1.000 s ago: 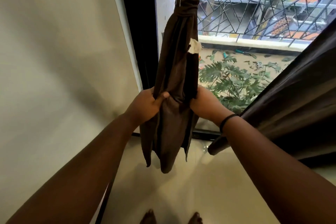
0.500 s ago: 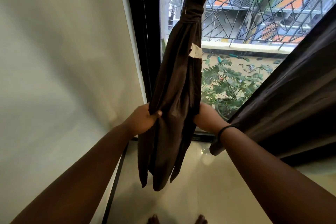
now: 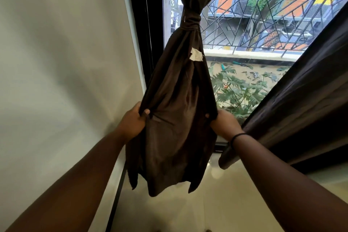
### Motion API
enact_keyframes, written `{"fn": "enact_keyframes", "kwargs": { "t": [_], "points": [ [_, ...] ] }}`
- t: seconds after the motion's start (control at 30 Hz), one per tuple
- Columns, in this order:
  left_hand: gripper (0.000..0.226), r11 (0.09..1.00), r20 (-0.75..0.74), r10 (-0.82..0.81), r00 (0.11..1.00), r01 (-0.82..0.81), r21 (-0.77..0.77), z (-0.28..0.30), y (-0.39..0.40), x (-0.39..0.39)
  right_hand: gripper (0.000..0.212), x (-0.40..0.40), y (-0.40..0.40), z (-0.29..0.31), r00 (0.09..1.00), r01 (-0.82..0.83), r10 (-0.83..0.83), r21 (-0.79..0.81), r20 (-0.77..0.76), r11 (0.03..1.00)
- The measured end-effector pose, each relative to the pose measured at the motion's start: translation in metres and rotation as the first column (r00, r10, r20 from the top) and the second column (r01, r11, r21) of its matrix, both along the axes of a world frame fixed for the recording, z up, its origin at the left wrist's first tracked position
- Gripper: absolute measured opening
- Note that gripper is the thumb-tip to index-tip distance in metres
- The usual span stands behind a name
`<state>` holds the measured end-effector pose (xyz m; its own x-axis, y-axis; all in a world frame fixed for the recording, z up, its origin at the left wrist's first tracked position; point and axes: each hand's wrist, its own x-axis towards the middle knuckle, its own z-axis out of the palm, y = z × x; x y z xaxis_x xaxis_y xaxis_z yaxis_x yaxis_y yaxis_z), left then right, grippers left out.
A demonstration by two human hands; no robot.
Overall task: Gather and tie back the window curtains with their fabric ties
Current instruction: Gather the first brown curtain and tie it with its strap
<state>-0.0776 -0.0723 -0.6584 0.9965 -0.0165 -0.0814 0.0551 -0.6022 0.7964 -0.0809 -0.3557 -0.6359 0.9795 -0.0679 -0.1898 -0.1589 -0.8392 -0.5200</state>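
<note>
A dark brown curtain (image 3: 175,111) hangs before the window, cinched high up by a fabric tie (image 3: 190,22) of the same colour. A small white label (image 3: 196,55) shows below the tie. My left hand (image 3: 132,123) grips the curtain's left edge, thumb over the cloth. My right hand (image 3: 223,125) grips the right edge, its fingers mostly hidden behind the fabric. The lower part of the curtain is spread between my hands, its hem hanging above the floor. A second dark curtain (image 3: 305,103) hangs loose at the right.
A white wall (image 3: 66,81) stands at the left beside the black window frame (image 3: 145,24). Outside are a metal grille (image 3: 263,19) and green plants (image 3: 239,92). The glossy pale floor (image 3: 188,209) lies below.
My hands have moved apart, spreading the lower curtain wider. The view has tilted up, so the tie and the bundle sit lower in frame.
</note>
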Motion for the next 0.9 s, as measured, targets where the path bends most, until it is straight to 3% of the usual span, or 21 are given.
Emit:
{"fn": "enact_keyframes", "kwargs": {
  "t": [0.07,0.23,0.43,0.53,0.7,0.9],
  "points": [
    [0.042,0.998,-0.032,-0.045,0.998,0.044,-0.037,-0.002,-0.006,-0.005,0.002,-0.001,0.005,-0.007,0.998,-0.034,0.037,0.074,-0.042,0.997],
    [0.047,0.992,-0.119,-0.11,0.987,0.102,-0.076,0.003,-0.007,-0.008,0.057,0.0,0.013,0.0,0.995,-0.065,0.086,0.324,-0.05,0.944],
    [0.07,0.934,0.068,-0.186,0.98,0.198,-0.297,0.052,-0.043,0.003,0.076,0.003,0.045,0.033,0.991,-0.129,0.101,0.384,0.092,0.914],
    [0.083,0.92,0.192,-0.181,0.964,0.235,-0.312,0.083,-0.068,0.004,0.08,0.002,0.056,0.046,0.988,-0.152,0.126,0.401,0.091,0.903],
    [0.072,0.929,0.329,-0.102,0.939,0.209,-0.307,0.125,-0.077,0.026,0.079,0.004,0.051,0.089,0.99,-0.106,0.049,0.475,0.13,0.874],
    [0.046,0.897,0.462,-0.054,0.885,0.247,-0.367,0.21,-0.087,0.055,0.085,0.03,0.038,0.178,0.939,-0.112,-0.121,0.618,0.323,0.778]
  ]
}}
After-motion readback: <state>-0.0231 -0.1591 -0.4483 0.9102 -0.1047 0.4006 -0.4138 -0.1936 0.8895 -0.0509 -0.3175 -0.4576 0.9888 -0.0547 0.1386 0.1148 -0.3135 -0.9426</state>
